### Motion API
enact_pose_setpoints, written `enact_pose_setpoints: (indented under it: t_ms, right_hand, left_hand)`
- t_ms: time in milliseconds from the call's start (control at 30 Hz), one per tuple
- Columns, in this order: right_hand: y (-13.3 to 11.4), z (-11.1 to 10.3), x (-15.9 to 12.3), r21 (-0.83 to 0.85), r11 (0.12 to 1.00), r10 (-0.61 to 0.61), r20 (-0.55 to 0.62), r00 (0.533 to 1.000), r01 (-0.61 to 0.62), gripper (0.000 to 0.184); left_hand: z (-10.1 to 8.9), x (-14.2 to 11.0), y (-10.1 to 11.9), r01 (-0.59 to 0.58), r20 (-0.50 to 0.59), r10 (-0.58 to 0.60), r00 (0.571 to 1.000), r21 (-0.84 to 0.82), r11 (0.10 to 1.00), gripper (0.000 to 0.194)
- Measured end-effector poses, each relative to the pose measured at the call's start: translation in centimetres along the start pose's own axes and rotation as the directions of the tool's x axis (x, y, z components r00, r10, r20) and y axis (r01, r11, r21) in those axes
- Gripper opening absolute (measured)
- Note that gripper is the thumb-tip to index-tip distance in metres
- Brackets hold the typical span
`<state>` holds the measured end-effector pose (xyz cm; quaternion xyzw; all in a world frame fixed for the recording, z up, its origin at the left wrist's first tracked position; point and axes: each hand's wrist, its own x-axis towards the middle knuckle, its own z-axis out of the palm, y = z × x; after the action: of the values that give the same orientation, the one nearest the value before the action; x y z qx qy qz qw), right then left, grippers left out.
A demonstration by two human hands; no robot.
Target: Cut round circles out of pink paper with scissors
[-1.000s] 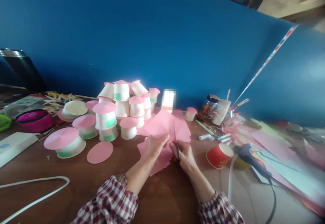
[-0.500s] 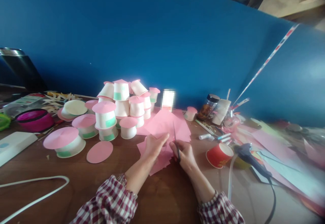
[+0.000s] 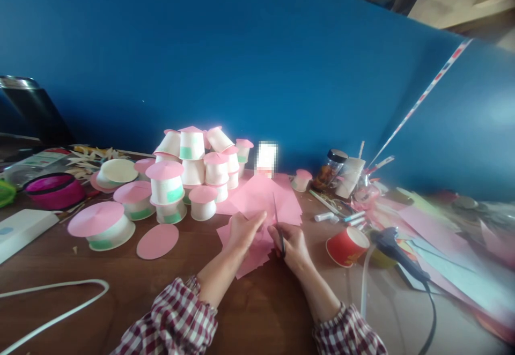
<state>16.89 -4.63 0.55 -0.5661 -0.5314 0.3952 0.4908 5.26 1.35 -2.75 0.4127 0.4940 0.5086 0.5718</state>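
Note:
My left hand (image 3: 242, 233) is closed on a sheet of pink paper (image 3: 261, 197), the thumb lying along its top. In my right hand (image 3: 295, 242) is a pair of dark-handled scissors (image 3: 280, 231), its blade pointing away from me beside the paper. Whether the blades meet the paper I cannot tell. More pink paper with jagged edges (image 3: 251, 263) lies under my hands. To the left stand several white paper cups (image 3: 161, 190) with pink conical tops, some stacked. A pink paper disc (image 3: 157, 241) rests flat on the table near them.
A red paper cup (image 3: 347, 246) and a glue gun (image 3: 402, 253) with its cord lie to the right. Behind them stands a dark-lidded jar (image 3: 330, 170). A white cable (image 3: 105, 286) loops at the lower left, near a white box (image 3: 26, 231). A blue wall (image 3: 257, 60) rises behind.
Hardly anything differs. The view shifts very slightly; both hands, the scissors and the paper keep nearly the same place.

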Motion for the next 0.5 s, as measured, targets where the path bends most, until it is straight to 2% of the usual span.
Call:
enact_pose_setpoints:
  t_ms: [100, 267, 500]
  right_hand:
    - [0.3, 0.1, 0.0, 0.005, 1.000, -0.008, 0.003, 1.000, 0.008, 0.032]
    - [0.9, 0.1, 0.0, -0.002, 1.000, -0.031, 0.015, 0.999, 0.031, 0.028]
    - [0.7, 0.1, 0.1, 0.001, 1.000, -0.007, 0.014, 1.000, 0.007, 0.027]
  left_hand:
    - [0.2, -0.3, 0.7, 0.015, -0.016, -0.016, 1.000, -0.062, 0.998, 0.029]
    - [0.3, -0.7, 1.3, 0.045, -0.027, -0.051, 0.998, -0.194, 0.980, 0.043]
    - [0.0, -0.3, 0.5, 0.050, -0.017, -0.053, 0.998, -0.134, 0.990, 0.042]
